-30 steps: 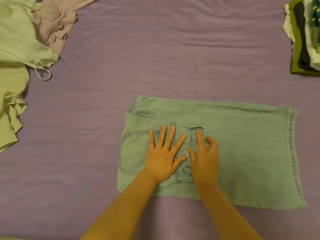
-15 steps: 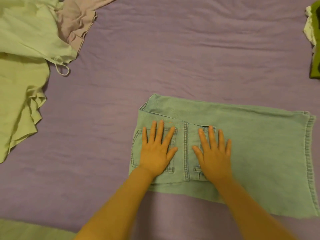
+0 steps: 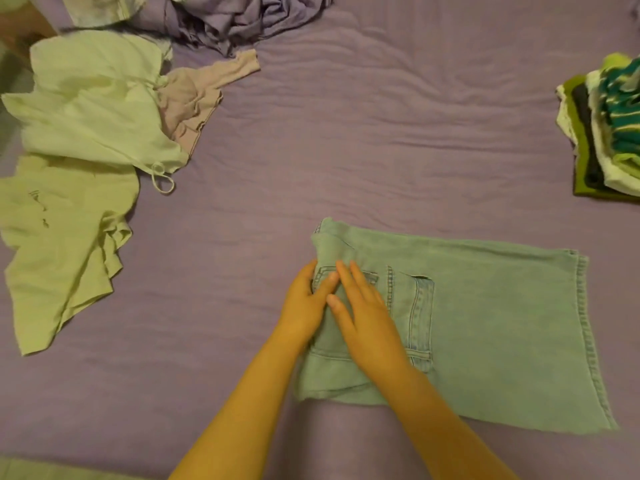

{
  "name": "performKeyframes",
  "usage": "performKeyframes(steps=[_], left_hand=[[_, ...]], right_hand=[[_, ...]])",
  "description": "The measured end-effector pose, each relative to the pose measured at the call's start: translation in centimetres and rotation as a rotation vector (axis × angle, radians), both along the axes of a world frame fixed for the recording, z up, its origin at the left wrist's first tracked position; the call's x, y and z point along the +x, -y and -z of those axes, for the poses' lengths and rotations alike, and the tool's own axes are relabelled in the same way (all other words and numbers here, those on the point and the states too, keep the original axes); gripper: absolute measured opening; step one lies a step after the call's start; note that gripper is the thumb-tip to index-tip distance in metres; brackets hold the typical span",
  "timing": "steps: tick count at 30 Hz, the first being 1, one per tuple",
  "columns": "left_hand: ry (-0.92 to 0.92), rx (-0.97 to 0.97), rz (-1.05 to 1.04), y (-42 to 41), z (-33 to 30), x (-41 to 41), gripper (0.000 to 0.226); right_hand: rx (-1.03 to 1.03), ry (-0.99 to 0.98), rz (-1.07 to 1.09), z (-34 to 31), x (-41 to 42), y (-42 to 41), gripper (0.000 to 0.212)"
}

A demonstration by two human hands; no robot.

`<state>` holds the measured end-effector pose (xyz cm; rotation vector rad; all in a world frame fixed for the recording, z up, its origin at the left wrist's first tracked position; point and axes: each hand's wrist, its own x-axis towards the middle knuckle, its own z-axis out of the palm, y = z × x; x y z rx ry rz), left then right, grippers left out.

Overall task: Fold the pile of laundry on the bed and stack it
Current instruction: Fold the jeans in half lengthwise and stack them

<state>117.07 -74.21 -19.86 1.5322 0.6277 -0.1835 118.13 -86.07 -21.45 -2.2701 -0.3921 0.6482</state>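
Head camera view, looking down: we are seeing a pair of light blue denim jeans (image 3: 485,323) lying already folded into a wide rectangle on a bed covered with a wrinkled purple sheet (image 3: 381,133), back pocket facing up.

Both hands are meeting at the waistband end of the jeans, on the left side of the rectangle. The left hand (image 3: 304,303) is curling round the raised edge of the denim, thumb on top and fingers tucked beneath, gripping it. The right hand (image 3: 367,320) is lying flat with straight fingers, pressing the cloth beside that edge and holding nothing. We are judging that the flat hand is pinning the fabric so the gripped end can be folded over without the layers sliding.

A heap of unfolded pale green garments (image 3: 79,140) is waiting at the far left, with a crumpled pink top (image 3: 194,98) against it. A stack of folded green and white clothes (image 3: 602,133) is sitting at the right edge, well apart from the jeans.

Compared with half a second ago, both palms are no longer spread flat on the pocket area; they are now drawn together at the left edge, and that edge is lifting.
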Motion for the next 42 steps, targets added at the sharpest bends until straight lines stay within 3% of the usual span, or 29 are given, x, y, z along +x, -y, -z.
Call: performKeyframes(steps=[7,10,12,14,16,18,20,23,26,30,34,37,42], left_hand=[[-0.027,-0.413,0.041,6.1,-6.3,1.9,0.043],[-0.053,-0.466,0.135,10.1,-7.6,3.1,0.059],[-0.026,-0.427,0.281,13.1,-8.1,3.8,0.057],[0.040,-0.309,0.394,16.0,-7.9,4.5,0.043],[0.129,-0.009,0.521,18.4,-6.4,5.3,0.035],[0.165,0.371,0.714,20.4,-4.0,5.5,0.045],[0.114,0.602,0.840,22.1,-1.4,5.3,0.055],[0.020,0.819,0.978,24.1,2.5,4.4,0.066],[-0.081,0.898,1.049,25.1,5.8,3.7,0.070],[-0.054,1.038,1.030,25.8,8.8,3.5,0.075],[0.045,1.085,0.928,25.7,10.0,3.6,0.074],[-0.072,0.995,0.750,25.6,10.5,3.7,0.083],[-0.328,0.712,0.369,25.6,9.6,4.3,0.108]], right_hand=[[0.159,0.010,0.240,-7.1,2.3,5.1,0.061],[0.106,-0.003,0.279,-8.7,3.5,9.7,0.076],[0.068,0.004,0.293,-9.3,4.0,13.4,0.080],[0.045,0.055,0.319,-9.4,4.3,17.2,0.076],[-0.027,0.086,0.309,-8.8,4.3,21.0,0.071],[-0.098,0.096,0.325,-7.5,4.6,24.6,0.068],[-0.138,0.106,0.366,-5.9,5.1,27.5,0.067],[-0.181,0.066,0.407,-3.1,6.0,30.4,0.067],[-0.192,0.005,0.436,0.0,6.6,32.4,0.065],[-0.194,-0.010,0.429,3.8,7.7,34.1,0.066],[-0.425,-0.100,0.300,6.9,7.8,34.6,0.072],[-0.497,-0.065,0.281,8.0,7.3,34.0,0.082],[-0.448,-0.060,0.473,7.8,7.4,34.0,0.101]])
